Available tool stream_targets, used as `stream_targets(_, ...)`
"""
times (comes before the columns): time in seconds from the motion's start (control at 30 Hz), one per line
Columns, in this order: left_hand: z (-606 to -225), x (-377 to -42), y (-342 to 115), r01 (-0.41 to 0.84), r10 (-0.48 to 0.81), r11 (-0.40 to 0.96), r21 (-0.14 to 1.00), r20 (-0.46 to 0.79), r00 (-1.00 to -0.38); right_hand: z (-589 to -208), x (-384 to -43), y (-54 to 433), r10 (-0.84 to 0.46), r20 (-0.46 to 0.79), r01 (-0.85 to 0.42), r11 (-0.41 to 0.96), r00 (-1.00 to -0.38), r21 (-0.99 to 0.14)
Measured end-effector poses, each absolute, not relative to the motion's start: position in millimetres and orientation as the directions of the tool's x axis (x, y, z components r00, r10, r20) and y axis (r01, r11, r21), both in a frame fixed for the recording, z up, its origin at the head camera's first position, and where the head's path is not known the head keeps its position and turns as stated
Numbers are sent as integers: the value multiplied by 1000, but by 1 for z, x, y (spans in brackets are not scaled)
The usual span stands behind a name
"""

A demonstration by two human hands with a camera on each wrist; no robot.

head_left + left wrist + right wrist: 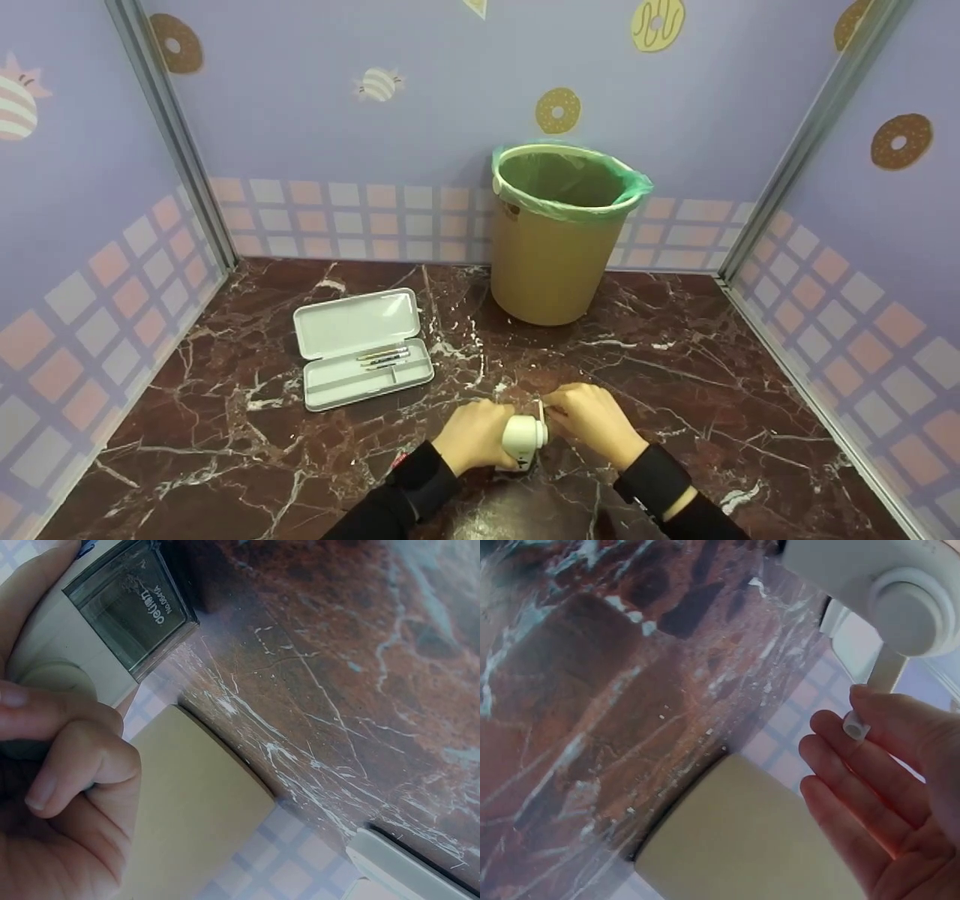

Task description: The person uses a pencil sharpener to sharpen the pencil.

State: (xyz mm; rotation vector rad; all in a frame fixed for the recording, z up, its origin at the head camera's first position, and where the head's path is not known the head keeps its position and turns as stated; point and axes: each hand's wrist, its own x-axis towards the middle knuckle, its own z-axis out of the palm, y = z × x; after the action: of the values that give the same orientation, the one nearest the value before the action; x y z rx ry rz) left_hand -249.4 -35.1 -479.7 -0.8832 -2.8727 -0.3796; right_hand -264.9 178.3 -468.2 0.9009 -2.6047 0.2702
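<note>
Left of sharpener (523,435), pencils (384,353) in open case (356,328), behind, lined bin (551,266)

The right wrist view's top edge crops the sharpener (841,576).

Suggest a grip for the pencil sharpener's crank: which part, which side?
Probably best pinched at its white end knob, coming from the person's right: the knob sticks out from the crank arm on that side of the pencil sharpener, opposite the left hand. The right hand pinches it there.
</note>
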Motion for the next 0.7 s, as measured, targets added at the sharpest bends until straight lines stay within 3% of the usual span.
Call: stream_targets(0.7, -478, -249, -35, 569, 541, 798, 198, 183, -821, -491, -256, 179, -611, 252, -647, 758, -751, -90)
